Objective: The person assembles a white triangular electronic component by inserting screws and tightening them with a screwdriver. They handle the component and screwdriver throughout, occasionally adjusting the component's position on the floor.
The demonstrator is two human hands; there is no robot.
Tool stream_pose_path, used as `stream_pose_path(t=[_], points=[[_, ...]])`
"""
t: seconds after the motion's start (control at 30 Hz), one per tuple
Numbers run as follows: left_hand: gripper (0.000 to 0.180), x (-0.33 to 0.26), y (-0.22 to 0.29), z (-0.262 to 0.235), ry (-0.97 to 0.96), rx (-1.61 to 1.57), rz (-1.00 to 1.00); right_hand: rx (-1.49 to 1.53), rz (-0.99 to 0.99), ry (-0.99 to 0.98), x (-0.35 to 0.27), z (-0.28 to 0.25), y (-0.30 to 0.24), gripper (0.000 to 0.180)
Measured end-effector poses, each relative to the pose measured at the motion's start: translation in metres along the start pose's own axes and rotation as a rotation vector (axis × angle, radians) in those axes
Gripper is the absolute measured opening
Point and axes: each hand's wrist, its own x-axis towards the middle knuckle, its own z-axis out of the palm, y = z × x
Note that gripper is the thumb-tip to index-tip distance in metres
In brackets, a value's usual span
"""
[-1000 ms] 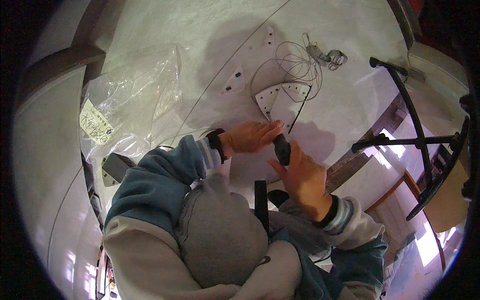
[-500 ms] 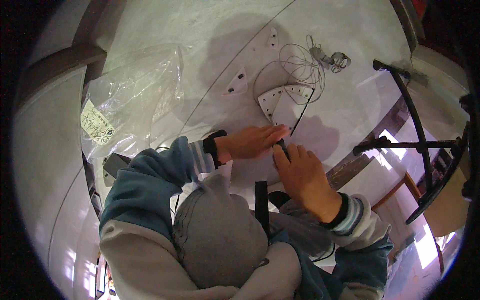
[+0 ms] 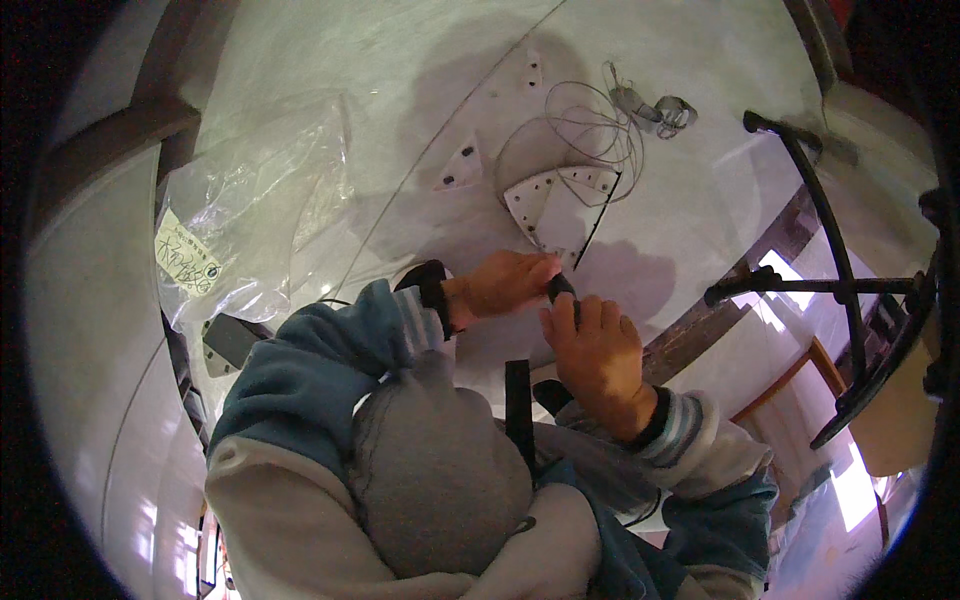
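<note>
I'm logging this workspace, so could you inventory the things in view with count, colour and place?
Plastic bag: 1, clear, left
Paper label: 1, pale, on the bag
Box-like object: 1, dark grey, below the bag
Narrow piece: 1, white with dark spots, top centre
Triangular piece: 1, white with dark spots, centre
Fan-shaped plate: 1, white, beyond the hands
Cable: apparently 1, grey, looped partly over the plate
Metal frame: 1, black, right
Tan panel: 1, tan, far right
Dark tool: 1, blackish, in the right hand
Sleeves: 2, blue and cream, lower half
Hands: 2, bare, centre; left hand beside the tool
</note>
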Motion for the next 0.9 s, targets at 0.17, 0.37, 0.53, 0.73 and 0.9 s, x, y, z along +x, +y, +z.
stream_pose_path(t=[0.17, 0.37, 0.53, 0.73, 0.9], points=[[0.046, 0.003, 0.011, -0.011, 0.004, 0.201, 0.114, -0.015, -0.126, -0.068, 0.005, -0.012, 0.007, 0.021], [0.051, -0.006, -0.004, -0.016, -0.003, 0.249, 0.16, 0.128, -0.009, -0.049, 0.009, -0.017, 0.009, 0.041], [0.031, -0.008, -0.008, -0.001, 0.106, 0.261, 0.202, 0.223, 0.186, -0.063, -0.004, -0.022, -0.004, 0.048], [0.037, 0.0, 0.002, -0.005, 0.041, 0.164, 0.009, 0.112, -0.008, -0.006, 0.001, -0.015, 0.0, 0.039], [0.043, 0.0, 0.009, -0.016, 0.024, 0.197, 0.065, -0.004, -0.146, -0.039, 0.008, -0.027, -0.001, 0.041]])
